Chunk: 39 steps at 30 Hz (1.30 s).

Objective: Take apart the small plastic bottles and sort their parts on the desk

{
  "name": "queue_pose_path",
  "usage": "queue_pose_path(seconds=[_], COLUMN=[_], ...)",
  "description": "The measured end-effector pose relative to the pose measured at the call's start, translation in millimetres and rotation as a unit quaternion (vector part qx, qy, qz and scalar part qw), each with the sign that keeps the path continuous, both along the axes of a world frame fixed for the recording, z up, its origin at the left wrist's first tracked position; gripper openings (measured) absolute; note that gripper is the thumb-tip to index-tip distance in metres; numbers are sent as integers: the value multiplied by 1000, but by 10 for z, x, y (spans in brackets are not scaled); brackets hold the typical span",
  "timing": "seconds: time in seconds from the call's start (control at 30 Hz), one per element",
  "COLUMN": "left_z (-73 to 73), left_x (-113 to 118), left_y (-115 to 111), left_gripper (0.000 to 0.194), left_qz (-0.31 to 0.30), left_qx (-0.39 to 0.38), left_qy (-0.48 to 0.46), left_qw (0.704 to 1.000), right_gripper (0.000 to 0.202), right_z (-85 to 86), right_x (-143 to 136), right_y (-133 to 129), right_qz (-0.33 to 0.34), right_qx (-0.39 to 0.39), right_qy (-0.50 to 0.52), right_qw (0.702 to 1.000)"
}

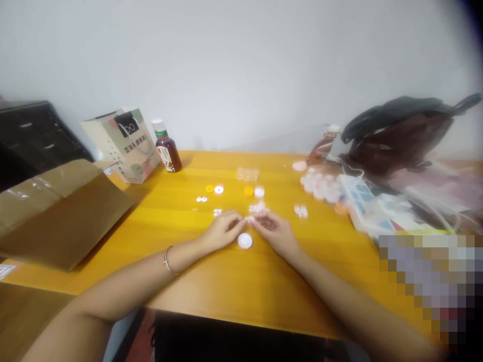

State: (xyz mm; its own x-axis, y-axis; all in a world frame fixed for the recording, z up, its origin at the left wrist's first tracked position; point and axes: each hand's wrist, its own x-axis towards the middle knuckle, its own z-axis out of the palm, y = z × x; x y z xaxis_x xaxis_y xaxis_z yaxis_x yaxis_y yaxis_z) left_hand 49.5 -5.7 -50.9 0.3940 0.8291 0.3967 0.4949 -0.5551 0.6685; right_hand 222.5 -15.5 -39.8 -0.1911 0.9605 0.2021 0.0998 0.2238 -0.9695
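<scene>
My left hand (223,230) and my right hand (274,232) meet above the middle of the yellow table, fingertips pinched on a small whitish piece (249,219) between them. Just below the fingertips lies a round white disc (245,241). Beyond my hands are small white pieces (258,206), a yellow disc (248,191) beside a white one (259,192), and clear pieces (248,174). To the left sit another yellow disc (209,188) and white disc (219,189), with two small white pieces (202,199) nearer.
An open cardboard box (68,216), a paper bag (130,146) and a dark bottle (168,151) stand left. At right are another bottle (322,146), round whitish items (320,185), a blue-and-white tray (358,198) and a dark bag (400,130).
</scene>
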Motion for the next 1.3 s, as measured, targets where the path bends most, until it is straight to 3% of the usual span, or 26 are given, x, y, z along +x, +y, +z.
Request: queue_pose_path(seconds=[0.3, 0.5, 0.6, 0.87, 1.3], left_z=[-28, -9, -12, -41, -46], left_x=[-13, -2, 6, 25, 25], left_y=[0, -17, -21, -24, 16], left_gripper=[19, 16, 17, 21, 22], left_qz=[-4, 2, 10, 12, -14], left_qx=[12, 38, 38, -21, -88], left_qy=[28, 22, 14, -25, -94], left_qw=[1000, 999, 999, 999, 992], right_gripper=[22, 24, 23, 23, 34], right_z=[12, 1, 19, 76, -10], right_x=[-29, -46, -34, -2, 52], right_y=[-31, -34, -41, -87, -3], right_qz=[42, -16, -1, 75, 44], right_qx=[16, 44, 48, 70, 85], right_qy=[-34, -65, -114, -162, -204], right_qw=[998, 997, 992, 981, 974])
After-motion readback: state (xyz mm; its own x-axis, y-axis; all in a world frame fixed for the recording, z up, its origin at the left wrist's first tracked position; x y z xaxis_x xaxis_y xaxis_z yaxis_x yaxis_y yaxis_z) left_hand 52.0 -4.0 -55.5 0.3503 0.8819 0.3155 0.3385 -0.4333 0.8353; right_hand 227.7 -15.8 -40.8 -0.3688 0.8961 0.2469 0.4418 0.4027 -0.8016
